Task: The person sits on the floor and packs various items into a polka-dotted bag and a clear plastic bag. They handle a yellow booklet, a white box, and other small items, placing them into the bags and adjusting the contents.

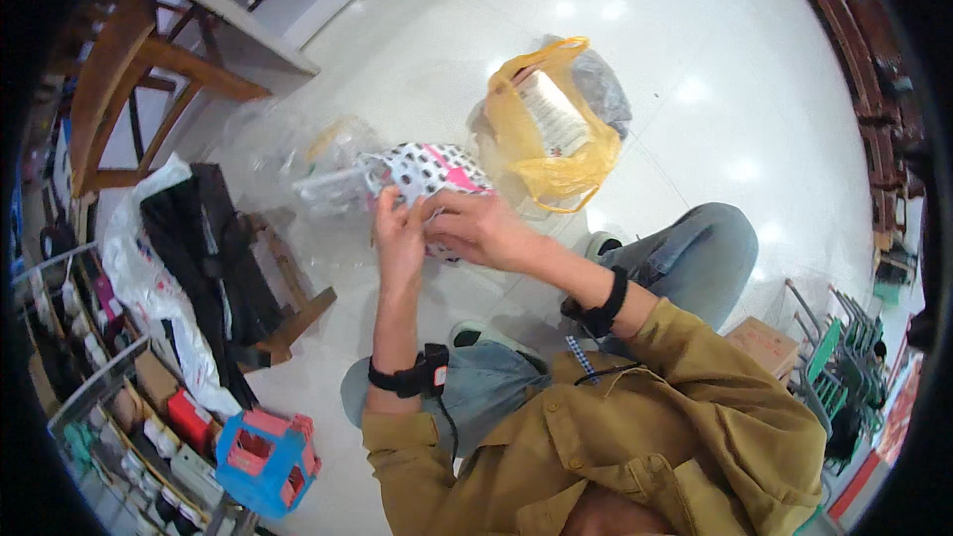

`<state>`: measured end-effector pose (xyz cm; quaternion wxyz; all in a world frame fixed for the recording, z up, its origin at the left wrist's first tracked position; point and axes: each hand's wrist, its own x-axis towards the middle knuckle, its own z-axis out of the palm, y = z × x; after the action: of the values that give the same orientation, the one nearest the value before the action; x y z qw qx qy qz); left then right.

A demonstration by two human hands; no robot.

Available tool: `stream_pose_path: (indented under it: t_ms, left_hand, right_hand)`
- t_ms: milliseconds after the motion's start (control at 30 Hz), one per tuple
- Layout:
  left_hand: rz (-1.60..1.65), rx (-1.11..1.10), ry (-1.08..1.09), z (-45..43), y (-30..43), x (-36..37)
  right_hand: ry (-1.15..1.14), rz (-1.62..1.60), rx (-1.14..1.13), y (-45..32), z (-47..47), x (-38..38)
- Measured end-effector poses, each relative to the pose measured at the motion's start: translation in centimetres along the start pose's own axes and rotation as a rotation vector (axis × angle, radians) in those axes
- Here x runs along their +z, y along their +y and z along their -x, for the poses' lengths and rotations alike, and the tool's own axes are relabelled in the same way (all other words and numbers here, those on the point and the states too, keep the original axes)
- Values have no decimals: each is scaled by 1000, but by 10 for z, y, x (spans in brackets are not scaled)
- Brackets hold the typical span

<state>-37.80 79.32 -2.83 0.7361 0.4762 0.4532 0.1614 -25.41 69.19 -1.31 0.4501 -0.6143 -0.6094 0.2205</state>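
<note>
My left hand (398,227) and my right hand (476,227) meet at the near edge of a white plastic bag with black dots and pink marks (424,167). Fingers of both hands pinch its edge; the fingertips are partly hidden. Clear plastic packaging (327,186) lies against the dotted bag on its left. Beyond my right hand, a yellow plastic bag (603,156) stands on the floor with its handles up, holding a white printed item (555,115). A grey plastic bag (603,89) sits behind it.
A wooden chair (119,89) stands at the upper left. Below it are a black bag (216,238), a white plastic bag (149,260), crowded shelves (112,387) and a blue and pink plastic piece (260,469). A cardboard box (763,346) and green folding chairs (834,365) are at the right.
</note>
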Motion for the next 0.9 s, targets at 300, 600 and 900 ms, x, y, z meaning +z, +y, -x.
stream_pose_path:
  t_ms: [300, 600, 900]
  left_hand:
    - [80, 193, 73, -3, -28, 25]
    - [-391, 363, -35, 13, -33, 66]
    - [-495, 566, -43, 25, 15, 60]
  right_hand:
    - [16, 249, 203, 53, 55, 15]
    - [406, -94, 404, 61, 36, 36]
    - [275, 342, 260, 86, 23, -7]
